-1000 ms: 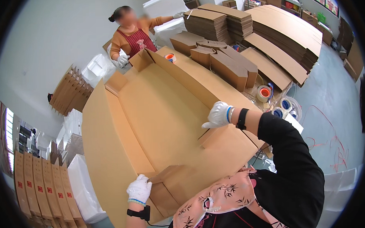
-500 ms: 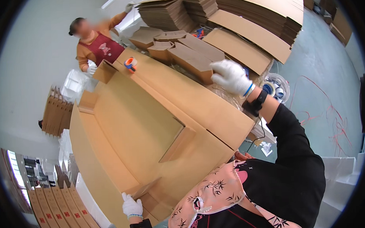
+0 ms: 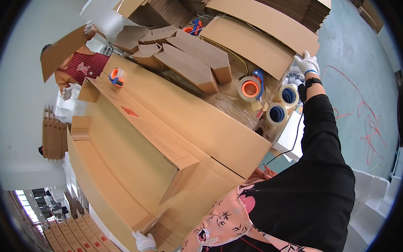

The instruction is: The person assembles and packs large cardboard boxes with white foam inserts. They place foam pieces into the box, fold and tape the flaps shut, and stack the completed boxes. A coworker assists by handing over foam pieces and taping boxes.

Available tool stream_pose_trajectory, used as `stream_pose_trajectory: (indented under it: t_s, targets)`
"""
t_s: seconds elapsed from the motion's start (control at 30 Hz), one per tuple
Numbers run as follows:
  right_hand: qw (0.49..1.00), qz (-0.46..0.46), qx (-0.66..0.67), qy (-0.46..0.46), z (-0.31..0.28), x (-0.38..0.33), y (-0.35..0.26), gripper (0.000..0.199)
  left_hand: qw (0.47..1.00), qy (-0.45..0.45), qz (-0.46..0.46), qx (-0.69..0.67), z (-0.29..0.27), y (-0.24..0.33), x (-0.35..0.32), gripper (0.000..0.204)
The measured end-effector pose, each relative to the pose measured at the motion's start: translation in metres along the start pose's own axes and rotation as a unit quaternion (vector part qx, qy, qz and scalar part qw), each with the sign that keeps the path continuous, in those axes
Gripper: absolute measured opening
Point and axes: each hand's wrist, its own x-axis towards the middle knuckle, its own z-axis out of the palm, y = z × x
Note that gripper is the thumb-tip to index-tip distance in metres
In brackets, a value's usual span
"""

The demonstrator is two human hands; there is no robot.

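Note:
A long flat cardboard box [image 3: 135, 146] lies across the table with its flaps partly raised. My left hand [image 3: 143, 240], in a white glove, rests on the near corner flap of that box. My right hand [image 3: 306, 63], also gloved, is stretched far right over the table's edge beside several tape rolls [image 3: 283, 105]; its fingers are curled, and what it grips cannot be made out. An orange tape dispenser [image 3: 250, 88] lies just left of the rolls.
A co-worker in a red apron [image 3: 82, 65] stands at the far end lifting a cardboard flap [image 3: 61, 51]. Another orange tape dispenser [image 3: 116, 75] sits near them. Folded boxes [image 3: 190, 59] and stacks of cardboard sheets [image 3: 260, 30] fill the back. The green floor [image 3: 364, 98] lies right.
My right arm has swung out rightward from the box to the tape rolls at the table's edge. My left hand stays on the near flap. The co-worker has raised a flap.

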Motion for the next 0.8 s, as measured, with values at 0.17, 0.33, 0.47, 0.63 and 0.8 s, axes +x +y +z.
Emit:
stream_pose_trajectory:
  t_s: [0.17, 0.33, 0.47, 0.63, 0.8]
  targets:
    - [0.998, 0.045, -0.003, 0.032, 0.003, 0.013, -0.021, 0.058, 1.000, 0.010, 0.004, -0.027, 0.001, -0.006, -0.002, 0.059]
    - [0.991, 0.093, -0.013, 0.099, 0.000, 0.029, -0.035, 0.056, 0.999, 0.012, -0.011, -0.036, 0.001, -0.002, 0.001, 0.059]
    - [0.976, -0.089, -0.092, 0.175, -0.014, -0.009, -0.067, 0.058, 0.996, 0.044, -0.019, -0.069, 0.002, 0.005, -0.005, 0.056]
    - [0.952, -0.267, -0.137, -0.059, 0.004, -0.076, -0.101, 0.084, 0.998, 0.008, -0.035, -0.057, -0.008, 0.010, -0.004, 0.061]
    - [0.933, -0.289, -0.193, -0.095, 0.001, -0.078, -0.110, 0.082, 0.998, 0.051, -0.017, -0.042, 0.006, 0.001, -0.005, 0.058]
